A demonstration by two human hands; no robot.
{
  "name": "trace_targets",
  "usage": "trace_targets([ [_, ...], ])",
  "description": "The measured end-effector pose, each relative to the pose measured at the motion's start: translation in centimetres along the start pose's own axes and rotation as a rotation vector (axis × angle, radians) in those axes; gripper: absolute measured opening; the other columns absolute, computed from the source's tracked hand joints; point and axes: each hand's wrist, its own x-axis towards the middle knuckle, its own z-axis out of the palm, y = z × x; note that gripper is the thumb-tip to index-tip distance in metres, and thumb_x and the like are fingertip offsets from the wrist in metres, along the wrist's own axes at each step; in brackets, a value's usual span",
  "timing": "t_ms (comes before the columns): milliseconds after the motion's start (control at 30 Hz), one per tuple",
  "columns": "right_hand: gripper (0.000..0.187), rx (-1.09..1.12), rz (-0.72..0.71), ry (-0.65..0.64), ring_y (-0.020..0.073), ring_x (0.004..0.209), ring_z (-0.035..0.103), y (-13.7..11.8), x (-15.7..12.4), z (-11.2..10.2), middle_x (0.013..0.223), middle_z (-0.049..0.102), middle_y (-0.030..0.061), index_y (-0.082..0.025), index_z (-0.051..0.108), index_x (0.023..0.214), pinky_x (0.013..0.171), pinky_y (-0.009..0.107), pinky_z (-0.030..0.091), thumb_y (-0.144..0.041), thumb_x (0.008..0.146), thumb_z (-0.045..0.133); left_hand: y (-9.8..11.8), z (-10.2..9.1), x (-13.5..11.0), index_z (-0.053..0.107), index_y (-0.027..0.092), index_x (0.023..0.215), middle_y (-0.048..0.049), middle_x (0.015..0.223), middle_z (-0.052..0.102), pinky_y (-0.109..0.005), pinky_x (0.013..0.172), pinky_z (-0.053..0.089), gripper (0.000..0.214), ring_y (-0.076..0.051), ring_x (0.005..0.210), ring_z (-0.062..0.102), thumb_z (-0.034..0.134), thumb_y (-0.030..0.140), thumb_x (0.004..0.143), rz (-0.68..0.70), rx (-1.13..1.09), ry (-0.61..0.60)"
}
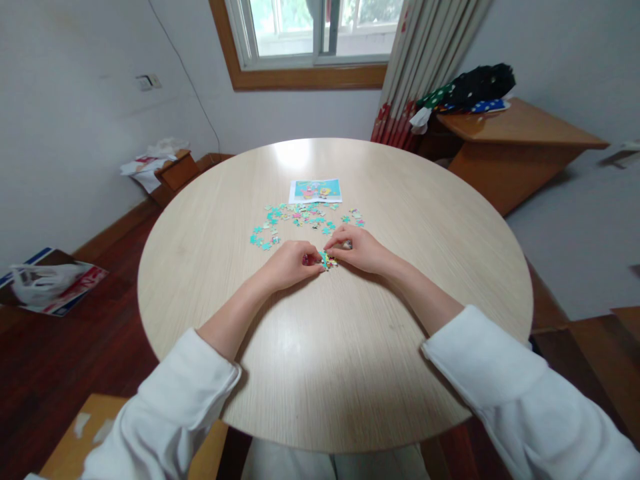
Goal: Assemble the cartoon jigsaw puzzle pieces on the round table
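On the round table, my left hand (299, 262) and my right hand (354, 247) meet at a small cluster of jigsaw puzzle pieces (328, 261), yellow and turquoise. My left thumb and fingers are closed at the cluster's left edge, pinching puzzle pieces there. From the upper right, my right thumb and forefinger pinch a puzzle piece, mostly hidden by the fingertips. Loose turquoise, pink and pale puzzle pieces (273, 217) lie scattered just beyond my hands. Behind them lies a reference picture (316, 191) with pink and yellow cartoon figures on blue.
The pale wooden round table (310, 360) stands below a window (320, 33). At the right is a brown desk (520, 127) with dark cloth (483, 87) on it. A plastic bag (45, 283) lies on the floor at left, and a box (90, 427) stands at lower left.
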Motion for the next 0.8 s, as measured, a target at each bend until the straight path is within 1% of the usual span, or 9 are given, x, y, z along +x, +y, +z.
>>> trace_targets([
  [200, 0.009, 0.0, -0.002, -0.001, 0.0167, 0.082, 0.059, -0.24, 0.01, -0.09, 0.078, 0.062, 0.003, -0.021, 0.076, 0.075, 0.078, 0.032, 0.046, -0.019, 0.077, 0.068, 0.29, -0.11, 0.03, 0.07, 0.015, 0.071, 0.0, 0.065, 0.062, -0.024, 0.059, 0.037, 0.01, -0.009, 0.057, 0.049, 0.071, 0.024, 0.075, -0.009, 0.004, -0.004],
  [567, 0.007, 0.006, 0.01, 0.01, 0.0165, 0.082, 0.059, -0.29, 0.01, 0.0, 0.079, 0.062, 0.0035, -0.02, 0.076, 0.075, 0.077, 0.031, 0.046, -0.019, 0.076, 0.069, -0.11, 0.06, 0.04, 0.07, 0.015, 0.071, -0.0001, 0.067, 0.06, -0.024, 0.061, 0.038, 0.01, -0.01, 0.059, 0.051, 0.071, 0.024, 0.076, 0.004, 0.025, 0.0],
  [800, 0.007, 0.019, -0.002, -0.021, 0.0163, 0.081, 0.057, -0.02, 0.09, -0.03, 0.08, 0.061, 0.0036, -0.02, 0.076, 0.077, 0.076, 0.031, 0.046, -0.021, 0.076, 0.069, -0.09, 0.06, 0.09, 0.07, 0.014, 0.072, 0.0007, 0.066, 0.058, -0.024, 0.061, 0.037, 0.009, -0.009, 0.059, 0.049, 0.071, 0.023, 0.076, 0.002, 0.053, 0.012],
])
